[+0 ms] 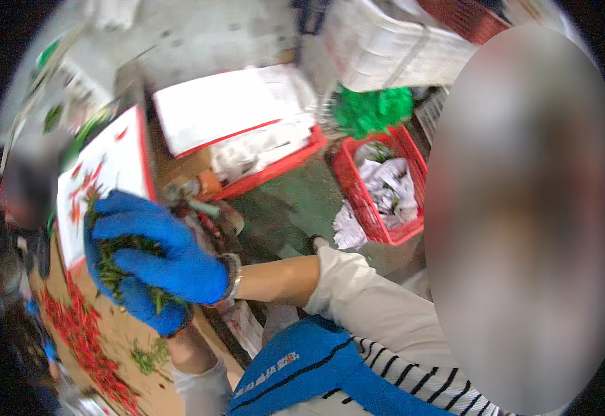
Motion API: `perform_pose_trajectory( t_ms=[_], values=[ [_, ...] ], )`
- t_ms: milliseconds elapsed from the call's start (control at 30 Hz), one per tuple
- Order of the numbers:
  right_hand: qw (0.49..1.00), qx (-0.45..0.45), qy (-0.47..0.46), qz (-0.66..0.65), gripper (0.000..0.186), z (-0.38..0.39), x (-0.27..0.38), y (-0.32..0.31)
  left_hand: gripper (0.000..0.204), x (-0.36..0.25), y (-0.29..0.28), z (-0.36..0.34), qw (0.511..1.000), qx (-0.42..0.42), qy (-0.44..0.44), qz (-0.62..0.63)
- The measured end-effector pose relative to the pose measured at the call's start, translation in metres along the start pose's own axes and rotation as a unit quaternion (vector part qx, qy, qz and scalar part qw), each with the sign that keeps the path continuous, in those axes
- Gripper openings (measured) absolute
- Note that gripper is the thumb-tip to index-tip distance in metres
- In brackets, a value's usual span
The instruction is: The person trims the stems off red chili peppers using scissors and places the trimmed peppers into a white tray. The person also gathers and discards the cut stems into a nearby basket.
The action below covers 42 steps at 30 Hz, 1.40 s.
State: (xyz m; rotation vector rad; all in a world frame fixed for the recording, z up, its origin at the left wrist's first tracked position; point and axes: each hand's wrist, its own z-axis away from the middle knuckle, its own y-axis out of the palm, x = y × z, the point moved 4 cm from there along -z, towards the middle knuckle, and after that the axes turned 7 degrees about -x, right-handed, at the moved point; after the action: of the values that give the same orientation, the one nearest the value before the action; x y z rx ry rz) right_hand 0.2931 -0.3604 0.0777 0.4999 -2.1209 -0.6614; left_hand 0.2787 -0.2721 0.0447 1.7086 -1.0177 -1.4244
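Note:
Both of my hands wear blue gloves and cup a bundle of dark green stems or leafy trimmings (130, 251) between them, lifted above the table. My right hand (177, 260) closes over the bundle from the near right side. My left hand (151, 313) supports it from below and the left, partly hidden behind the greens and the right hand. Just beyond them, several red chillies lie on a white board with a red edge (125, 163). Below the hands, a long heap of red chillies (84, 336) and a small pile of green bits (150, 356) rest on the tan tabletop (118, 329).
A red crate (393, 232) with white bags inside stands on the green floor (275, 208). Behind the table is a red tray (275, 166) with white material under a white lid (216, 107). A white foam box (386, 52) and a green bag (372, 111) are farther back.

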Motion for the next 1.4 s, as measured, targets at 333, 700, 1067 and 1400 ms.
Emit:
perform_pose_trajectory(
  t_ms=[333,700,1067,1400],
  values=[
    [0.871,-0.354,-0.087,0.33,0.033,0.065,0.244,-0.316,0.061,0.364,0.153,0.076,0.87,0.328,-0.12,-0.348],
    [0.658,-0.386,0.15,0.629,0.034,0.202,0.238,-0.548,0.023,0.349,-0.003,0.036,0.659,0.348,-0.042,-0.665],
    [0.745,0.478,0.035,0.463,0.074,0.111,-0.018,-0.108,0.091,-0.032,-0.099,0.177,0.312,-0.142,0.048,-0.938],
    [0.612,0.669,-0.087,0.413,0.102,0.206,-0.161,0.092,0.089,-0.237,-0.208,0.236,0.221,-0.412,0.081,-0.88]
  ],
)
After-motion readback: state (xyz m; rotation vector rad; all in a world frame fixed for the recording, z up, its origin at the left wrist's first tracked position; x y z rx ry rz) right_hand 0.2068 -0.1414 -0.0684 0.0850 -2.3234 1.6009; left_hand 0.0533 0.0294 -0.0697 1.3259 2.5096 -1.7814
